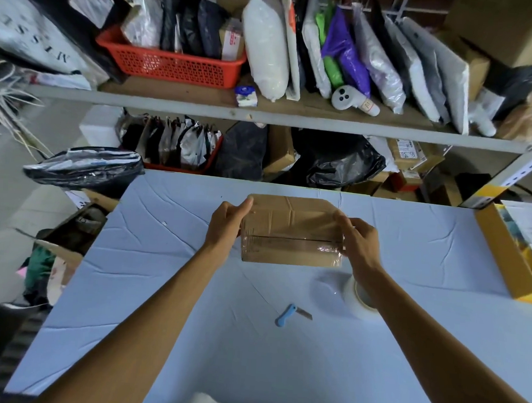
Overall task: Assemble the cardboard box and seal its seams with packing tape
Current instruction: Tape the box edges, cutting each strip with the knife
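A small brown cardboard box (291, 231) is held above the light blue table (168, 257), with clear shiny tape running along its closed centre seam. My left hand (226, 223) grips its left end, thumb up on the top edge. My right hand (357, 241) grips its right end, fingers curled round the corner. A roll of clear packing tape (358, 297) lies on the table under my right wrist, partly hidden by it. A blue-handled utility knife (292, 315) lies closer to me, blade out.
A yellow-edged open box (504, 256) sits at the table's right edge. Shelves behind hold a red basket (173, 65), parcels and bags. A black bag (83, 168) and an open carton (69, 236) stand left of the table.
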{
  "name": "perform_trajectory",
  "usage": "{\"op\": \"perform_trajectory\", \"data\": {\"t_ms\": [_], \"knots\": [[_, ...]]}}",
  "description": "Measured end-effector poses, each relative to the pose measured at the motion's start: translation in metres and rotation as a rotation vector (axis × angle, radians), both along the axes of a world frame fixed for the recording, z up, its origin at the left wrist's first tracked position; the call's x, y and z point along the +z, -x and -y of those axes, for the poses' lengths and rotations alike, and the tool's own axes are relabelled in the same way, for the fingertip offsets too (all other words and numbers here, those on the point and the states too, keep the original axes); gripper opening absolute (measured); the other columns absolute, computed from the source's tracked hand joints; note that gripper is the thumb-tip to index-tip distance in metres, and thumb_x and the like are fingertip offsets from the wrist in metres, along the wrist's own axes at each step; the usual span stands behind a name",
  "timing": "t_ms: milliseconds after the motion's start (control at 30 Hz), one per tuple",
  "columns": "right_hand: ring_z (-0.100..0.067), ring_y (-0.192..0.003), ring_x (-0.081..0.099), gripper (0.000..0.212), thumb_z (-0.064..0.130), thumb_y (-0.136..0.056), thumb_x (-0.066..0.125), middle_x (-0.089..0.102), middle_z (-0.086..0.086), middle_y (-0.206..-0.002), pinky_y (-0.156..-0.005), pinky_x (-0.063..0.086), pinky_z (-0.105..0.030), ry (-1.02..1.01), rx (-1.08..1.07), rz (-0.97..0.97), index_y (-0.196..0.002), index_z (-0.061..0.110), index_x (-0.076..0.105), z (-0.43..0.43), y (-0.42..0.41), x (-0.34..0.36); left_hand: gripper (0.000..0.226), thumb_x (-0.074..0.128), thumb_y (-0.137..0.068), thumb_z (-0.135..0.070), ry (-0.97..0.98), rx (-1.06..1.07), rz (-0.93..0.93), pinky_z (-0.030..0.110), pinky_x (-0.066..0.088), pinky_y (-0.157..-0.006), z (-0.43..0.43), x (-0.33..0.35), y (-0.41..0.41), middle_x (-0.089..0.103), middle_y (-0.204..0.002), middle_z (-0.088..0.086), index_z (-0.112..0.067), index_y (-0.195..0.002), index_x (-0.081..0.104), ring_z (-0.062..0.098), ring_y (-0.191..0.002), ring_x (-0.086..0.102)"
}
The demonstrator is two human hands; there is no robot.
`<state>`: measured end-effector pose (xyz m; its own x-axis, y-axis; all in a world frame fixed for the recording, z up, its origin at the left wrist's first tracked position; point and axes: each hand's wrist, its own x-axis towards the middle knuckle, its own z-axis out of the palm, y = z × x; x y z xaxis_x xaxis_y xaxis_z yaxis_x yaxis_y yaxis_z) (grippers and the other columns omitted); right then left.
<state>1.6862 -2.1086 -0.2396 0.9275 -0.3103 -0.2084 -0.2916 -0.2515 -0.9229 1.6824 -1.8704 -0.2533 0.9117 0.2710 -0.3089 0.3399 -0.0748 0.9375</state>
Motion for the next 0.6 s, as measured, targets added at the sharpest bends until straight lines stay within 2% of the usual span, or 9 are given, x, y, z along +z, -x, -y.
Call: {"op": "perform_trajectory", "data": {"t_ms": [67, 133, 200, 267, 333, 400, 433, 533, 600], "knots": [[-0.04, -0.093, 0.064, 0.049, 0.055, -0.086, 0.058, 0.067, -0.019, -0.092, -0.085, 0.053, -0.055, -0.031, 0.003, 0.007, -0.093, 0.007, 0.068, -0.001, 0.002, 0.0, 0.045, 0.062, -0.084, -0.052, -0.017, 0.016, -0.012, 0.045, 0.052, -0.083, -0.003, -0.003, 0.001, 0.062, -0.093, 0.023, -0.011, -0.08, 0.045, 0.035, -0.089, 0.061], [-0.045, -0.092, 0.064, 0.057, 0.056, -0.087, 0.056, 0.067, -0.026, -0.095, -0.084, 0.052, -0.059, -0.073, 0.001, 0.013, -0.092, 0.001, 0.065, -0.002, 0.003, -0.001, 0.03, 0.067, -0.084, -0.033, 0.019, 0.039, -0.023, 0.041, 0.05, -0.078, -0.004, -0.005, 0.002, 0.061, -0.087, 0.015, -0.01, -0.083, 0.049, 0.027, -0.084, 0.057], [-0.04, -0.089, 0.066, 0.053, 0.055, -0.087, 0.058, 0.069, -0.021, -0.093, -0.083, 0.054, -0.057, -0.065, 0.002, 0.015, -0.091, 0.003, 0.065, -0.005, 0.005, -0.001, 0.02, 0.068, -0.083, -0.018, 0.058, 0.057, -0.028, 0.035, 0.049, -0.075, -0.003, -0.006, 0.003, 0.06, -0.087, 0.01, -0.007, -0.09, 0.053, 0.023, -0.084, 0.056], [-0.035, -0.089, 0.066, 0.041, 0.047, -0.086, 0.062, 0.069, -0.014, -0.091, -0.083, 0.055, -0.054, -0.032, 0.009, 0.012, -0.089, 0.007, 0.064, -0.005, 0.005, -0.001, 0.017, 0.067, -0.082, -0.011, 0.094, 0.052, -0.017, 0.03, 0.049, -0.075, -0.003, -0.004, 0.004, 0.063, -0.094, 0.008, -0.008, -0.095, 0.056, 0.02, -0.084, 0.06], [-0.037, -0.093, 0.064, 0.027, 0.033, -0.085, 0.065, 0.068, -0.015, -0.09, -0.084, 0.054, -0.055, -0.022, 0.025, -0.006, -0.088, 0.006, 0.063, -0.001, 0.003, -0.003, 0.029, 0.066, -0.081, -0.008, 0.107, 0.001, -0.017, 0.028, 0.052, -0.08, -0.005, -0.004, 0.004, 0.065, -0.107, 0.009, -0.006, -0.11, 0.06, 0.022, -0.095, 0.063], [-0.037, -0.094, 0.064, 0.018, 0.02, -0.082, 0.066, 0.067, -0.016, -0.091, -0.086, 0.053, -0.054, -0.012, 0.039, -0.031, -0.091, 0.005, 0.063, 0.004, 0.002, -0.006, 0.048, 0.067, -0.081, -0.009, 0.071, -0.055, -0.04, 0.037, 0.05, -0.096, -0.007, -0.003, 0.004, 0.06, -0.127, 0.008, -0.002, -0.127, 0.053, 0.027, -0.115, 0.058], [-0.035, -0.093, 0.064, 0.018, 0.016, -0.081, 0.066, 0.068, -0.016, -0.092, -0.084, 0.054, -0.051, -0.001, 0.047, -0.034, -0.094, 0.004, 0.063, 0.006, 0.003, -0.008, 0.052, 0.067, -0.081, -0.009, 0.061, -0.076, -0.043, 0.039, 0.05, -0.097, -0.008, -0.003, 0.005, 0.058, -0.131, 0.006, -0.004, -0.131, 0.052, 0.027, -0.118, 0.057], [-0.028, -0.086, 0.066, 0.029, 0.009, -0.079, 0.067, 0.07, -0.015, -0.097, -0.063, 0.05, -0.028, 0.002, 0.066, -0.017, -0.107, 0.006, 0.064, 0.007, 0.008, -0.011, 0.05, 0.067, -0.076, -0.001, 0.052, -0.127, -0.001, 0.029, 0.053, -0.073, -0.005, -0.001, 0.007, 0.065, -0.119, 0.007, -0.014, -0.123, 0.057, 0.026, -0.102, 0.063], [-0.023, -0.087, 0.065, 0.038, 0.007, -0.081, 0.065, 0.069, -0.012, -0.104, -0.058, 0.045, -0.021, -0.018, 0.096, -0.008, -0.118, 0.01, 0.062, 0.008, 0.01, -0.011, 0.057, 0.067, -0.075, 0.002, 0.038, -0.124, 0.005, 0.031, 0.055, -0.074, -0.003, -0.001, 0.009, 0.062, -0.119, 0.003, -0.02, -0.126, 0.052, 0.021, -0.099, 0.062]]}}
